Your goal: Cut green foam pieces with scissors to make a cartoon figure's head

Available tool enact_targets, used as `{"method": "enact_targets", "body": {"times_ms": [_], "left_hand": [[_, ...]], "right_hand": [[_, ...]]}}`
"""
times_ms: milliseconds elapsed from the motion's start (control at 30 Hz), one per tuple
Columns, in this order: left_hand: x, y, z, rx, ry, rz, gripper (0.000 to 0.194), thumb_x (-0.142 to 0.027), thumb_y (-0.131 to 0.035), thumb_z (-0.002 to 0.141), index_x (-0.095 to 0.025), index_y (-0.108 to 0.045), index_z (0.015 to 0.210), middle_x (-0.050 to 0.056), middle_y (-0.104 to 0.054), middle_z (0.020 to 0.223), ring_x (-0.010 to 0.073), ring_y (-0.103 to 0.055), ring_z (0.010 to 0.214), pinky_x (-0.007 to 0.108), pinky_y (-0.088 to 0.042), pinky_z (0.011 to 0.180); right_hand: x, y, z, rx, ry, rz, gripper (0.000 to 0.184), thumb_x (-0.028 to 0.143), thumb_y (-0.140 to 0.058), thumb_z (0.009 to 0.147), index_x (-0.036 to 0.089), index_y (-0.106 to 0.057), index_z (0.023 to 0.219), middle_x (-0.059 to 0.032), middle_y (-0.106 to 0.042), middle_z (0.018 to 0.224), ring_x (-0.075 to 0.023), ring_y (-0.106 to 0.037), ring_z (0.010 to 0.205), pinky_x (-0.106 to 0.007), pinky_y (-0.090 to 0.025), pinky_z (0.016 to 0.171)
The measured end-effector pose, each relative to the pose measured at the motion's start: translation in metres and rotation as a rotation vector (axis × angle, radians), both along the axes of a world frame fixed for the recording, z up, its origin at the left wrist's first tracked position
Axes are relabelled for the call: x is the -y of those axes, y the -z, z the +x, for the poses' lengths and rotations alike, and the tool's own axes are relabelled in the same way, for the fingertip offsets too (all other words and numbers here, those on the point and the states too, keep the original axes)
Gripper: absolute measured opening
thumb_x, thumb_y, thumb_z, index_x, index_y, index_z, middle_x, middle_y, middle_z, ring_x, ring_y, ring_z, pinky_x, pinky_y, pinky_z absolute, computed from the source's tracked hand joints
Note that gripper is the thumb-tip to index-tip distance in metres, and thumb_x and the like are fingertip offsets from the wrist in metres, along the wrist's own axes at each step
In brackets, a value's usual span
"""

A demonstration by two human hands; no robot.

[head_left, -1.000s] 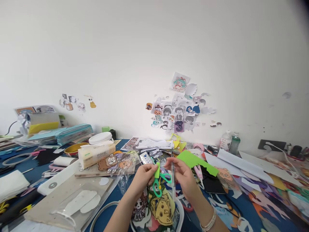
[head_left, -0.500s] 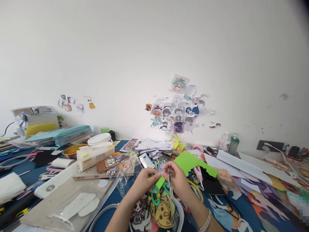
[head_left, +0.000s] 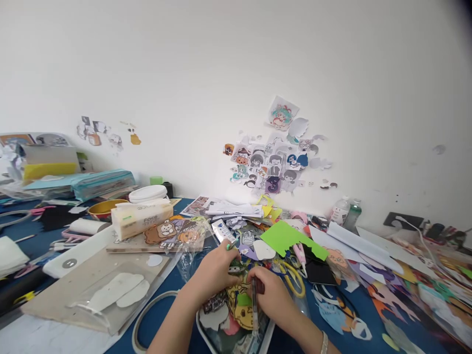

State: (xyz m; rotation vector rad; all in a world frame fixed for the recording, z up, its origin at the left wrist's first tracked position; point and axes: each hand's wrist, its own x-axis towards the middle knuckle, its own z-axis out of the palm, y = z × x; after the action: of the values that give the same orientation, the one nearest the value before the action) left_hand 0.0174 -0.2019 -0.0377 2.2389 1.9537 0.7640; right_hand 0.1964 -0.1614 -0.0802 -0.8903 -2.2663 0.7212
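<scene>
Both my hands are low over a tray [head_left: 206, 330] of cartoon paper cut-outs at the near edge. My left hand [head_left: 214, 273] is curled shut on the green scissors [head_left: 230, 245], of which only a green tip shows past the fingers. My right hand [head_left: 271, 295] is closed round a pen [head_left: 254, 307] that points down toward me. A small green paper piece [head_left: 243, 299] lies on the cut-outs between the hands, touching the pen. A larger green paper sheet [head_left: 285, 237] lies just beyond the hands.
Yellow scissors [head_left: 294, 278] lie right of my hands. A tissue pack [head_left: 142, 220], a gold bowl [head_left: 105, 209] and a board with white shapes [head_left: 92, 282] sit to the left. Bottles [head_left: 341, 210] and loose papers [head_left: 361, 243] crowd the right. Stickers [head_left: 275, 164] cover the wall.
Both hands have dropped from mid-air onto the tray. The small green piece has left my left hand's fingers and lies on the cut-outs. The view has tilted slightly down.
</scene>
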Motion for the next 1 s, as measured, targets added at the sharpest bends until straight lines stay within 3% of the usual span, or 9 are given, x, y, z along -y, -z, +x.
{"method": "enact_targets", "body": {"times_ms": [167,333,433,500,667,833,1000], "left_hand": [[0.003,0.0,0.003,-0.18,0.04,-0.087,0.037,-0.039,-0.071,0.057,-0.023,-0.06,0.088,0.006,-0.05,0.099,0.0217,-0.057,0.072,0.026,-0.038,0.056],[0.004,-0.002,0.009,-0.217,0.06,-0.109,0.048,-0.043,-0.073,0.052,-0.021,-0.06,0.092,0.009,-0.048,0.105,0.0257,-0.058,0.079,0.028,-0.041,0.058],[0.006,-0.001,0.011,-0.227,0.065,-0.117,0.049,-0.044,-0.072,0.053,-0.022,-0.059,0.095,0.01,-0.048,0.108,0.0257,-0.058,0.079,0.029,-0.042,0.06],[0.006,-0.002,0.011,-0.233,0.06,-0.128,0.05,-0.044,-0.072,0.053,-0.022,-0.059,0.096,0.009,-0.048,0.108,0.0254,-0.058,0.079,0.03,-0.043,0.06],[0.006,-0.002,0.01,-0.26,0.066,-0.138,0.049,-0.044,-0.07,0.054,-0.022,-0.058,0.097,0.009,-0.047,0.106,0.0245,-0.058,0.08,0.028,-0.044,0.06],[0.005,-0.001,0.01,-0.293,0.099,-0.123,0.045,-0.045,-0.067,0.057,-0.023,-0.057,0.095,0.008,-0.046,0.107,0.0219,-0.057,0.079,0.028,-0.045,0.059],[0.004,0.002,0.009,-0.307,0.113,-0.11,0.043,-0.045,-0.065,0.058,-0.023,-0.057,0.094,0.008,-0.046,0.106,0.0225,-0.057,0.08,0.029,-0.045,0.06]], "right_hand": [[0.001,-0.004,0.005,-0.022,-0.017,0.066,0.001,0.019,-0.053,0.075,0.02,-0.052,0.075,0.0008,-0.051,0.07,-0.0147,-0.047,0.062,-0.023,-0.034,0.054],[0.007,-0.011,0.011,-0.283,-0.12,0.1,0.028,0.035,-0.033,0.09,0.022,-0.058,0.088,-0.0032,-0.055,0.076,-0.0171,-0.053,0.07,-0.027,-0.041,0.064],[0.011,-0.014,0.012,-0.317,-0.145,0.082,0.027,0.035,-0.037,0.089,0.022,-0.061,0.086,-0.0043,-0.058,0.078,-0.0182,-0.055,0.074,-0.028,-0.042,0.067],[0.012,-0.012,0.01,-0.275,-0.128,0.001,0.021,0.032,-0.045,0.086,0.021,-0.059,0.075,-0.0024,-0.057,0.07,-0.0163,-0.054,0.065,-0.026,-0.041,0.059],[0.01,-0.002,0.004,-0.205,-0.087,-0.248,0.026,0.03,-0.051,0.079,0.021,-0.04,0.057,0.005,-0.043,0.049,-0.011,-0.041,0.044,-0.023,-0.032,0.046],[0.007,0.004,-0.001,-0.188,-0.108,-0.125,0.032,0.026,-0.046,0.079,0.021,-0.027,0.054,0.0065,-0.03,0.049,-0.0094,-0.031,0.044,-0.023,-0.025,0.044],[0.006,0.005,-0.001,-0.149,-0.118,-0.049,0.032,0.022,-0.046,0.078,0.021,-0.025,0.053,0.006,-0.031,0.05,-0.009,-0.03,0.046,-0.023,-0.023,0.045]]}}
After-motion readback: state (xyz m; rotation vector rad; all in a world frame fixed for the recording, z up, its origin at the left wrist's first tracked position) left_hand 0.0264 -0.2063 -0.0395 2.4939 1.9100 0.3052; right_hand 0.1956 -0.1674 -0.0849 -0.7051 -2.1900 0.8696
